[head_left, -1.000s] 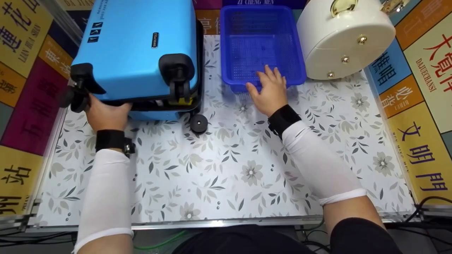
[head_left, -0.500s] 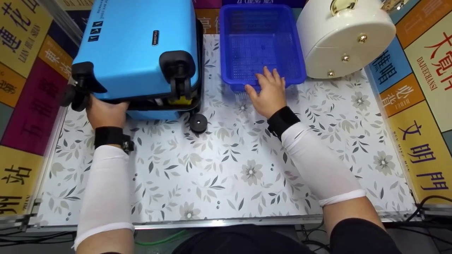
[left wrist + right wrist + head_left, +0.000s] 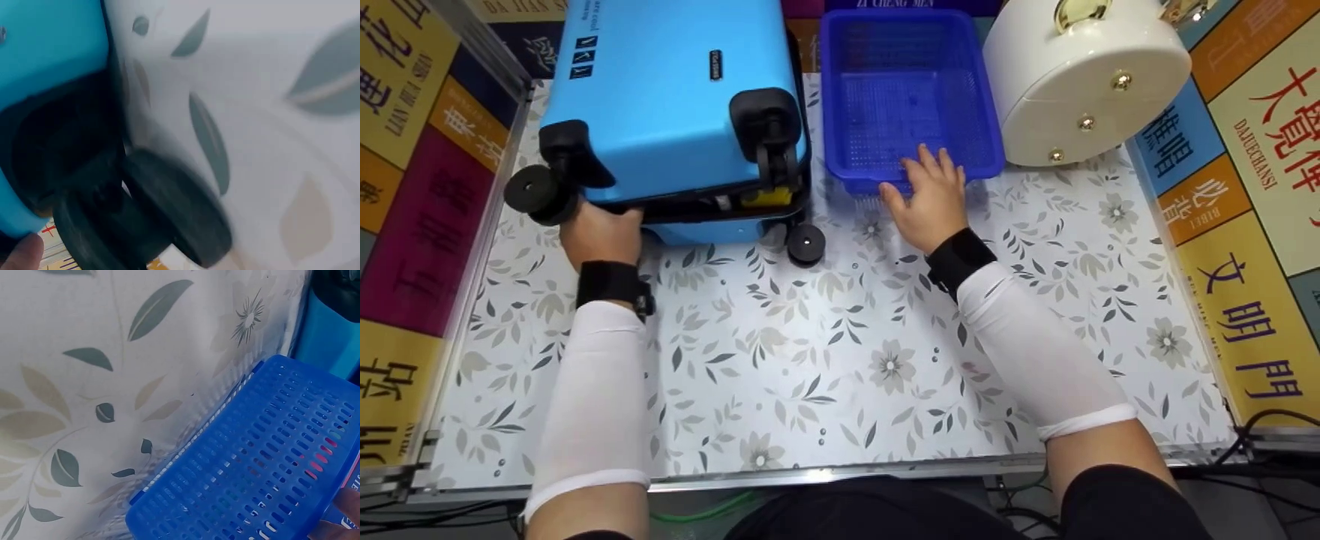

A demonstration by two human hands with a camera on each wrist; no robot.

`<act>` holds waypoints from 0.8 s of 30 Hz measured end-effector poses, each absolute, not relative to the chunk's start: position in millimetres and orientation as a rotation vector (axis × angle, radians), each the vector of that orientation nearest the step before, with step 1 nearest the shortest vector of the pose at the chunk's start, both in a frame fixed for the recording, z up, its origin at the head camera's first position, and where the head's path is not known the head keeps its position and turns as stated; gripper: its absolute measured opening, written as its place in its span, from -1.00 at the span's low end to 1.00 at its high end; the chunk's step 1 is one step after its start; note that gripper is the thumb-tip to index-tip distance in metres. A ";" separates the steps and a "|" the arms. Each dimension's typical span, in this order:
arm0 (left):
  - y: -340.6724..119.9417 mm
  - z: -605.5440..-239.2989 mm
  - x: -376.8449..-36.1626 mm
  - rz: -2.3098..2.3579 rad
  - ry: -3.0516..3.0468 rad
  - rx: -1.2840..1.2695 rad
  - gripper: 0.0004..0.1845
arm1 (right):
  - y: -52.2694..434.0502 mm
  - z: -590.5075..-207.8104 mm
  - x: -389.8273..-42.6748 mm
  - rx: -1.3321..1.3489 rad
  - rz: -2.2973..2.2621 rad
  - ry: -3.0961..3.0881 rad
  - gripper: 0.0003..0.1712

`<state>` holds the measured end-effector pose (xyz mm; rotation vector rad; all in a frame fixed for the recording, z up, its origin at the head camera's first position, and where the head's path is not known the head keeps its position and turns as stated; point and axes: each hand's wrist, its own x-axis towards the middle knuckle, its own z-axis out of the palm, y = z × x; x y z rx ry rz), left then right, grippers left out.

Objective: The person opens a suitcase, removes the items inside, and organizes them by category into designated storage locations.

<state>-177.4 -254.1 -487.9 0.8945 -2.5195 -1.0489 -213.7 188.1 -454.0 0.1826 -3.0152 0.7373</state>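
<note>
Suitcase, a blue hard-shell case, is laid flat at the far left of the table, its wheeled end turned toward the person. It is gripped at the near bottom edge by the left hand, just beside a black wheel, with the fingers tucked under the shell and hidden from the head view; only a fingertip by the wheel housing is shown in the left wrist view. The shell is judged stiff, smooth and rather slippery, bulky more than fragile, so the rim or a wheel housing is thought the surer hold. The right hand is laid flat, fingers spread, over the near rim of a blue basket of perforated plastic, probably light and a little flexible. A glossy cream round case with gold studs is seen just beside the basket. The table is covered with a smooth leaf-patterned sheet.
</note>
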 end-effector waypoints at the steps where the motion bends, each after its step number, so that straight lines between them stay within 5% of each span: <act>1: -254.6 -487.5 -177.3 -1.036 -2.523 0.892 -0.21 | 187.8 -454.2 -213.6 0.183 0.735 -3.017 -0.22; 14: -264.1 -492.6 -176.7 -1.017 -2.490 0.851 -0.43 | 184.7 -456.2 -213.8 0.184 0.731 -3.022 -0.22; 24: -272.8 -488.7 -182.0 -1.053 -2.429 0.943 -0.33 | 184.3 -457.1 -214.0 0.178 0.712 -3.022 -0.23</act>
